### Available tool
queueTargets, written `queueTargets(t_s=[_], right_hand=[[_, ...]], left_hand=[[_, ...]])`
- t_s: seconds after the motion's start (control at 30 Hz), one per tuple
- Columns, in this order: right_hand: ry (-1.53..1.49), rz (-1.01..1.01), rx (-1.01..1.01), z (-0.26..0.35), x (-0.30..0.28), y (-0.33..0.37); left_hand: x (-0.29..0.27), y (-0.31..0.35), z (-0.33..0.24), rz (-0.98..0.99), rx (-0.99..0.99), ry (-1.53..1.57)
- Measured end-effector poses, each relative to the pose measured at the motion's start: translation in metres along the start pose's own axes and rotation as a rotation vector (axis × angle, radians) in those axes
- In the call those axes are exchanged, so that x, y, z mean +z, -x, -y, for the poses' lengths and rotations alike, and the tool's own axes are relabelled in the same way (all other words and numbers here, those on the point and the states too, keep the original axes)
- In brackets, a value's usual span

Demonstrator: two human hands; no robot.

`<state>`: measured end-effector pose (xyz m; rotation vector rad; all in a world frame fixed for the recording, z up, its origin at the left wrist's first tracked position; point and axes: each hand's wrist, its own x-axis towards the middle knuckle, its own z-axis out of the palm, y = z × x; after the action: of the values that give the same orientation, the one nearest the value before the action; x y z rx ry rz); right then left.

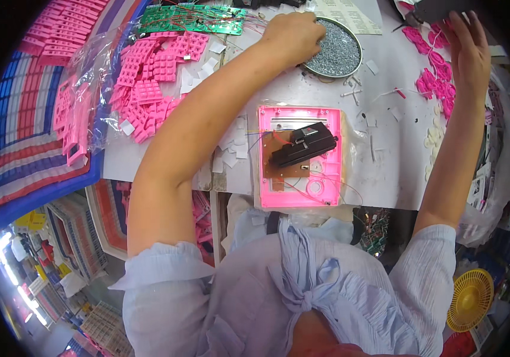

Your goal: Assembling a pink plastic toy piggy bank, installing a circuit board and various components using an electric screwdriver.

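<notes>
Left hand [293, 37] reaches far across the desk [302, 89] to a round metal dish of small screws [338, 47]; fingers curl down into the pile at its left edge, but whether they've pinched a screw can't be told, since the knuckles hide the tips. Right hand [468, 50] is up at the far right corner, fingers spread fairly wide and touching a dark object [439, 9] at the frame edge; too cut off to name, and no clear grip shows.

Between the two forearms, near the desk's front edge, lies a pink plastic housing [299, 156], open side up. Inside it sits a brown circuit board [284, 163] w/ a black module [303, 144] tilted across it, plus thin red wires [302, 190] looping toward the lower rim. Neither hand touches the housing.

Left of the left forearm: a heap of pink rubber keypads [147, 83], partly in a clear plastic bag [97, 65], w/ green circuit boards [192, 18] beyond them. More pink parts [433, 83] trail down the desk's right side under the right wrist. White paper scraps [228, 154] lie scattered beside the housing. A striped crate [22, 137] stands off the left end, a yellow fan grille [470, 297] low at right.
</notes>
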<state>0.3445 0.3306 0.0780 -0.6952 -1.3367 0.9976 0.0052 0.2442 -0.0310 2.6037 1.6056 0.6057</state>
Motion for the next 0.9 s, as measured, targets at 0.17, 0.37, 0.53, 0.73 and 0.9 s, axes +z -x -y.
queueTargets(t_s=[0.17,0.37,0.53,0.73,0.9], right_hand=[[0.103,0.368,-0.071,0.039,0.087,0.058],[-0.176,0.325,0.067,0.064,0.145,0.096],[-0.505,0.622,0.037,0.043,0.172,0.132],[-0.394,0.517,0.034,0.049,0.204,0.19],[-0.36,0.55,0.08,0.045,0.212,0.205]], left_hand=[[-0.062,0.042,-0.037,0.006,-0.115,0.189],[-0.11,0.17,-0.104,0.057,-0.129,0.25],[-0.077,0.205,-0.107,-0.152,-0.15,0.224],[-0.075,0.216,-0.096,-0.182,-0.102,0.265],[-0.071,0.219,-0.092,-0.176,-0.084,0.292]])
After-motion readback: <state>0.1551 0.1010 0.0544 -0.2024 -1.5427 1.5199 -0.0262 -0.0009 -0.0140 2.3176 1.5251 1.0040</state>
